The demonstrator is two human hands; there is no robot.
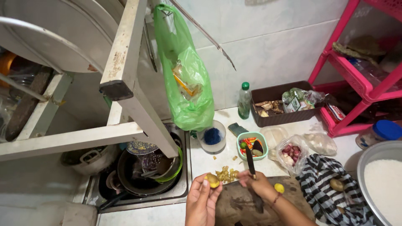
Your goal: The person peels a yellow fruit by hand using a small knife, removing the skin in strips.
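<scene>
Two hands are seen at the lower centre; a small yellow potato (pixel 212 180) is pinched in the left hand (pixel 202 200) over the peel scraps (pixel 226 174); a dark knife (pixel 250 161) is gripped by the right hand (pixel 257 184), blade up, above the wooden board (pixel 236 205), beside the sink (pixel 140 201).

Green plastic bag (pixel 187 79) above white counter (pixel 209 161); right of bag: brown tray (pixel 279 118), pink rack (pixel 356 75), black-and-white striped cloth (pixel 331 192); yellow potato (pixel 213 180) below.
</scene>
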